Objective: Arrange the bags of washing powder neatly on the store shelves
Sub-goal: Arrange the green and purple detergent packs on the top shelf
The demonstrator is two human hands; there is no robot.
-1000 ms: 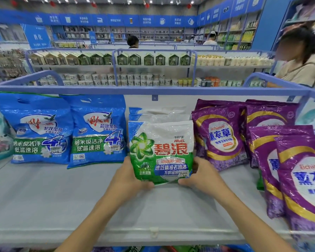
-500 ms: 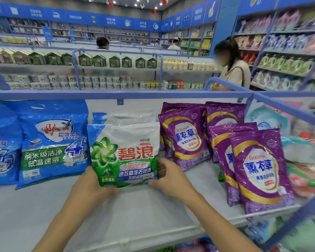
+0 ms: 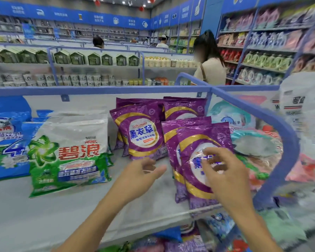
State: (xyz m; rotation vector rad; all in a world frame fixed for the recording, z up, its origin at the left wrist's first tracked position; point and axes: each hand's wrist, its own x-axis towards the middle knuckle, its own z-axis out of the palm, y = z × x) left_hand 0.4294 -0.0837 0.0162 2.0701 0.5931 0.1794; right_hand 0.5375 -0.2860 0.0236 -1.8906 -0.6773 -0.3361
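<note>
Left hand [image 3: 140, 171] hovers over the bare middle of the shelf [image 3: 44, 219], fingers loosely curled and relaxed, holding nothing; it is clear of the green-and-white bag [image 3: 69, 153] on its left. Right hand [image 3: 224, 171] is raised in front of the front purple bag [image 3: 193, 180], fingers apart and slightly bent, gripping nothing; whether its fingertips touch the glossy film cannot be told.

The front purple bag stands upright at the shelf's front edge, near the right end, its bottom at the lip; a second purple bag [image 3: 171, 142] stands just behind it, offset to the left and partly covered by it. Two more stacks of purple bags sit toward the back edge; the nearer stack [image 3: 142, 131] leans back, and the other [image 3: 185, 110] stands behind the front pair.

The green-and-white bag stands left of centre, tilted backward against more white bags behind it; a blue bag [image 3: 5, 142] stands beside it toward the left end, cut off by the frame. A blue rail [image 3: 98, 89] runs along the back edge; a curved blue rail [image 3: 280, 128] closes the right end, with blurred pastel packs beyond it. Further shelving fills the store behind; a person in a cream top [image 3: 209, 70] stands in the aisle.
</note>
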